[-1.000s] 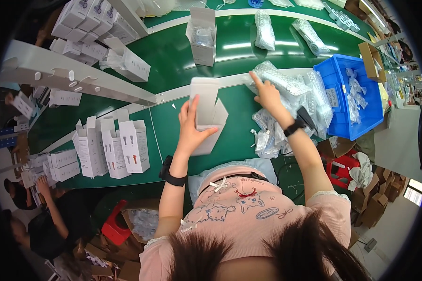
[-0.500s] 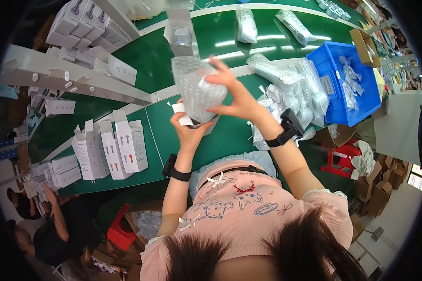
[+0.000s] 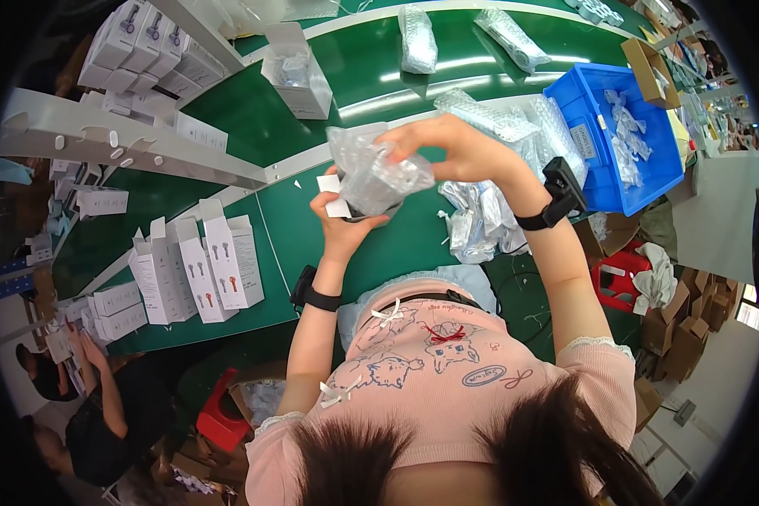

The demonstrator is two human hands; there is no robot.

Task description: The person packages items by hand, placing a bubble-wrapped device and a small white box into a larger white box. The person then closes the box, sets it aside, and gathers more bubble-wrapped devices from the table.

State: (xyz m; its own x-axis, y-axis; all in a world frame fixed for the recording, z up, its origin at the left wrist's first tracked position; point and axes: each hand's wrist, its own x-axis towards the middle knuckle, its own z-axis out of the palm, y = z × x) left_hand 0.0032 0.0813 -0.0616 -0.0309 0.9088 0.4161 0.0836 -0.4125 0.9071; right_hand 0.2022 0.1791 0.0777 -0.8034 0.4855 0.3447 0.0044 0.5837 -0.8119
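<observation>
My left hand (image 3: 342,238) is closed around a small white box (image 3: 337,207) with its flaps up, above the green table in front of me. A bubble-wrapped item (image 3: 371,187) stands partly in the box's open top; what is inside the wrap cannot be made out. From above, my right hand (image 3: 455,145) grips the upper part of the wrap with bent fingers. Just beyond my hands is an open white box (image 3: 308,97) with a clear-wrapped thing in it. Both wrists wear black straps with small devices.
Open white boxes (image 3: 202,270) stand at left, beside a metal rack post (image 3: 135,143). To the right lie bubble-wrapped packs (image 3: 489,118), plastic-bagged parts (image 3: 481,223) and a blue bin (image 3: 603,152). Two wrapped packs (image 3: 417,42) lie farther back. Another person (image 3: 114,413) works at lower left.
The bubble-wrapped item has gone lower into the box. My right hand has shifted to its top, with the wrist swung right. The left hand stays around the box.
</observation>
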